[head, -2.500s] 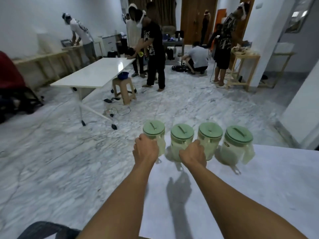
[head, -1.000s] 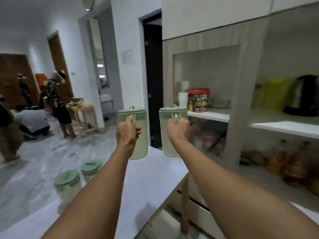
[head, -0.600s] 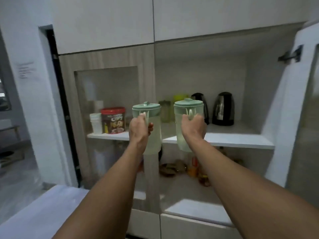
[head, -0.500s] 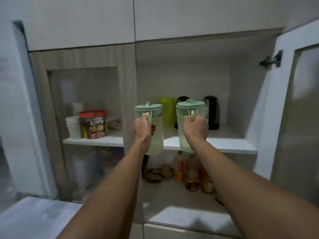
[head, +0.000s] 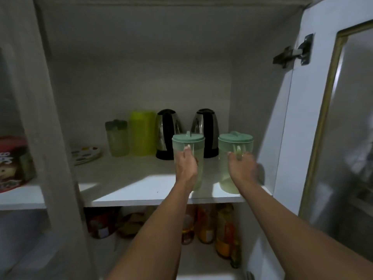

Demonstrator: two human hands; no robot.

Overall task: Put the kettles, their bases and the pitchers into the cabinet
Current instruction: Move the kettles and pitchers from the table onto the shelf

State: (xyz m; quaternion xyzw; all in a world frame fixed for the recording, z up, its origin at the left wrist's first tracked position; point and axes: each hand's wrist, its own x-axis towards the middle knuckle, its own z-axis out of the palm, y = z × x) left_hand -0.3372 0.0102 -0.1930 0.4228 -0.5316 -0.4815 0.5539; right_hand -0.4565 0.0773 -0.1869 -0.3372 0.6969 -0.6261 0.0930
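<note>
Two clear pitchers with green lids stand near the front of the cabinet's white shelf (head: 141,190). My left hand (head: 186,166) grips the handle of the left pitcher (head: 188,142). Around the handle of the right pitcher (head: 235,142) my right hand (head: 241,166) is closed. Both pitcher bottoms sit at shelf level; contact with the shelf is unclear. Behind them, two steel-and-black kettles (head: 166,130) (head: 205,128) stand on black bases at the back.
A yellow-green container (head: 142,134), a small green-lidded pitcher (head: 117,138) and patterned plates (head: 85,156) occupy the shelf's back left. The glazed cabinet door (head: 331,138) hangs open on the right. Bottles (head: 210,227) fill the lower shelf. A red tub (head: 12,164) sits in the left compartment.
I turned from the table to the cabinet carrying both pitchers. In the last half second they moved forward and down over the shelf, in front of the kettles.
</note>
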